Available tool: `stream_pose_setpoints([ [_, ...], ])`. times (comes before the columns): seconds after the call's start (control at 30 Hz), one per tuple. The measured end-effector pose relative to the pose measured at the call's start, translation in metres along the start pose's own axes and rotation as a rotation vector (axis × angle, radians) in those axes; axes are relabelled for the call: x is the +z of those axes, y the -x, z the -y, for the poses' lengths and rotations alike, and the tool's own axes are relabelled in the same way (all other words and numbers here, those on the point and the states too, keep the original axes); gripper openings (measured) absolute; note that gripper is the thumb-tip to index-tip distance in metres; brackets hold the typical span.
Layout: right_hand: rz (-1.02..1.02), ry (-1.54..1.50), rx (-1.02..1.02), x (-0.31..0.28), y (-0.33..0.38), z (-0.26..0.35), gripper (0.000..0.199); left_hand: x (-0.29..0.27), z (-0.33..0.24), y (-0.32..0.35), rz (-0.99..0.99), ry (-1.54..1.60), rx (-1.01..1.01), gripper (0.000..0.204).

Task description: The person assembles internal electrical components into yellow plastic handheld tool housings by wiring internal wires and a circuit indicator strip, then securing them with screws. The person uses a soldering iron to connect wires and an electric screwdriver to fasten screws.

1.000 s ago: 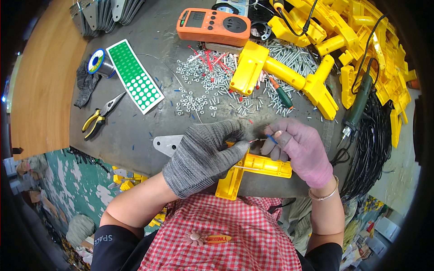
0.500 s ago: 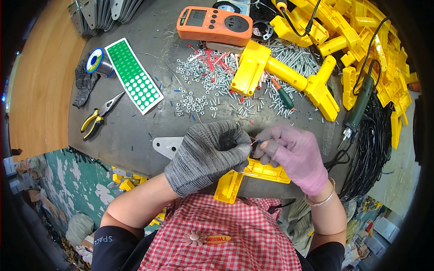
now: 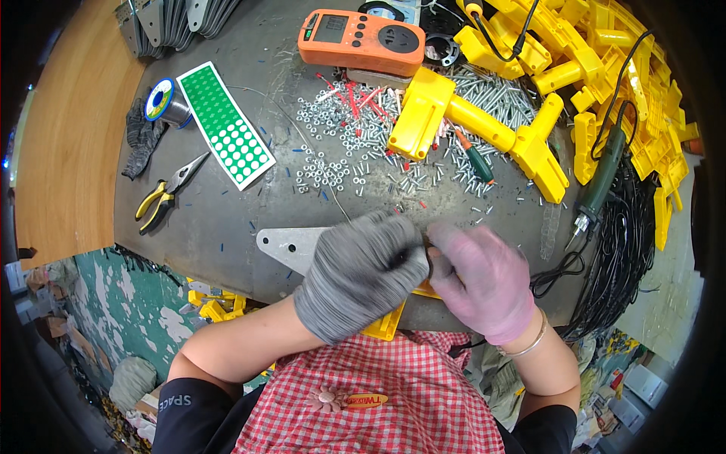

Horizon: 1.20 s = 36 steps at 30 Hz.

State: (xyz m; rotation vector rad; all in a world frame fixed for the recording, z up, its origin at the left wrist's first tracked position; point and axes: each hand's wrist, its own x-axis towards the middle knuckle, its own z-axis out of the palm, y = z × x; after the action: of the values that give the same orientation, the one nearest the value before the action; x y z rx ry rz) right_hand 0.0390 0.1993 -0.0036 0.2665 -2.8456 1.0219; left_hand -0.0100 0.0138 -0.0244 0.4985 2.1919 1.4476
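Left hand (image 3: 361, 272), right hand (image 3: 484, 281): fingers clenched on yellow plastic part (image 3: 386, 325); long axis hidden.

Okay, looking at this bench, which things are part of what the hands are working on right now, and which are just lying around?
In use:
left hand, grey glove
right hand, pink glove
yellow part under both hands
small dark piece between the fingertips

Lying about:
pliers
solder spool
green sheet
orange meter
loose screws
screwdriver
metal plate
soldering iron
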Motion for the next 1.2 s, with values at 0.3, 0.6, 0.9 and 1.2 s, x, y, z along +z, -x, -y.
stream_pose_setpoints([
  [0.3,0.016,0.311,-0.299,0.005,0.008,-0.019,0.029,-0.005,0.0,-0.002,0.014,-0.037,0.097,0.027],
  [0.6,-0.01,0.007,-0.124,0.008,0.001,-0.026,0.023,0.005,0.004,-0.003,-0.079,-0.225,0.237,0.013],
  [0.9,0.086,0.356,-0.453,-0.006,-0.019,-0.029,0.002,0.006,0.007,-0.005,-0.067,0.074,0.084,0.012],
  [1.2,0.296,-0.337,0.299,-0.013,-0.015,-0.022,0.019,0.008,0.008,-0.002,-0.163,-0.16,0.241,0.013],
])
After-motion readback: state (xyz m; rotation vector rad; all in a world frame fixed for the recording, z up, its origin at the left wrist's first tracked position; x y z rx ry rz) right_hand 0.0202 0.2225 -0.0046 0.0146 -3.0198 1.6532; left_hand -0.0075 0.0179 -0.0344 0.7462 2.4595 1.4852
